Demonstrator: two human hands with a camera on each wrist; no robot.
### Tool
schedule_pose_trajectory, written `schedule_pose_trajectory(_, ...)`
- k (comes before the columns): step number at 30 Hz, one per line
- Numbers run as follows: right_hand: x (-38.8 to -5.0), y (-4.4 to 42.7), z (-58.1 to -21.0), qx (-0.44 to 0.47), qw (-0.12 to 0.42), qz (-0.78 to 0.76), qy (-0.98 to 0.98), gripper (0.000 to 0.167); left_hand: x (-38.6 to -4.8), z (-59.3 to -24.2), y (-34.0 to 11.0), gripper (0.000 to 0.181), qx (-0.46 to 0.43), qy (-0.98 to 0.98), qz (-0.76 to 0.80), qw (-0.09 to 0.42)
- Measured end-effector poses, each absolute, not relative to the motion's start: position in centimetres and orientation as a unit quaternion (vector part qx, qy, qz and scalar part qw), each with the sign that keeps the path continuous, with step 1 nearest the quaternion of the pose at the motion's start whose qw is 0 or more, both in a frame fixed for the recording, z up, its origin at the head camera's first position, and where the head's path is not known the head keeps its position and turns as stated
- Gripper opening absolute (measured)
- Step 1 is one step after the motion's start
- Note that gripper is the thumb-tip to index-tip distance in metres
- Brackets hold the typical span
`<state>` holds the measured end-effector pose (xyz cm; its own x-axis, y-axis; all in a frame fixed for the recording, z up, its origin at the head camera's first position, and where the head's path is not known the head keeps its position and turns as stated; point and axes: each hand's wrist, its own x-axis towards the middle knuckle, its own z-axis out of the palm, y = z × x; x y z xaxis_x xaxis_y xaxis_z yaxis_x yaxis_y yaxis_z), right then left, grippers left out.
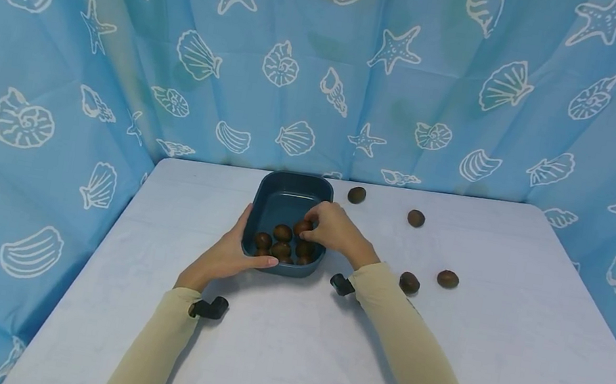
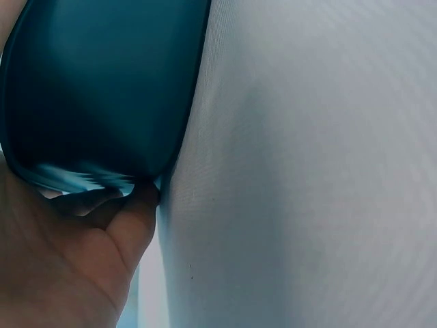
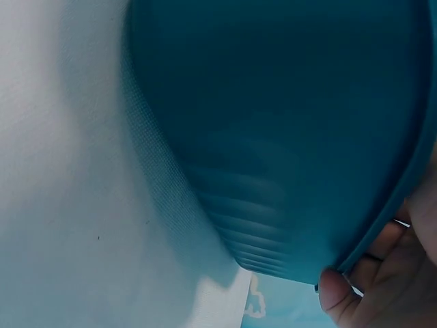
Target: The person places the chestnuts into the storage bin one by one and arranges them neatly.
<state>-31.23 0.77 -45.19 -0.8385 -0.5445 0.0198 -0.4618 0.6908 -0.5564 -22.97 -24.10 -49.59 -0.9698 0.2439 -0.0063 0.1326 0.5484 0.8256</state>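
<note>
A dark blue rectangular container (image 1: pixel 281 269) stands near the table's back edge, with several brown oval fruits, kiwi-like in look, gathered in its near half. My left hand (image 1: pixel 227 252) grips its near left corner, thumb along the front rim and fingers against the left side. In the left wrist view that hand (image 2: pixel 75 253) holds the container's wall (image 2: pixel 109 89). Reaching over the right rim, my right hand (image 1: pixel 335 228) pinches one brown kiwi-like fruit (image 1: pixel 301 227) inside. The right wrist view shows the hand (image 3: pixel 389 280) beside the container (image 3: pixel 273 123); the fruit is hidden there.
Several more brown fruits lie on the white table (image 1: pixel 284 348), to the container's right: one (image 1: pixel 357 195) near the back edge, one (image 1: pixel 415 218) farther right, one (image 1: pixel 409 283) beside my right sleeve, one (image 1: pixel 447 279) beyond it. A blue seashell-print curtain (image 1: pixel 330 43) hangs behind.
</note>
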Motion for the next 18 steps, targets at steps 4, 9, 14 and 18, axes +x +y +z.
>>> schedule_pose_trajectory(4, -31.2, 0.52, -45.19, -0.268, 0.081, -0.267, 0.922, 0.035, -22.97, -49.65, -24.11, 0.127, 0.113, 0.878, 0.462, 0.057)
schedule_pose_trajectory(9, -31.1, 0.25, -45.01, -0.265, 0.09, -0.251, 0.927, 0.035, -23.06, -49.77, -24.1, 0.127, 0.114, 0.878, 0.463, 0.054)
schedule_pose_trajectory(14, -31.12, 0.05, -45.06, -0.27, 0.085, -0.238, 0.929, 0.032, -23.1, -49.73, -24.09, 0.128, 0.115, 0.879, 0.46, 0.054)
schedule_pose_trajectory(18, -31.19, -0.13, -45.32, -0.277, 0.077, -0.222, 0.932, 0.031, -23.09, -49.68, -24.14, 0.128, 0.122, 0.88, 0.457, 0.054)
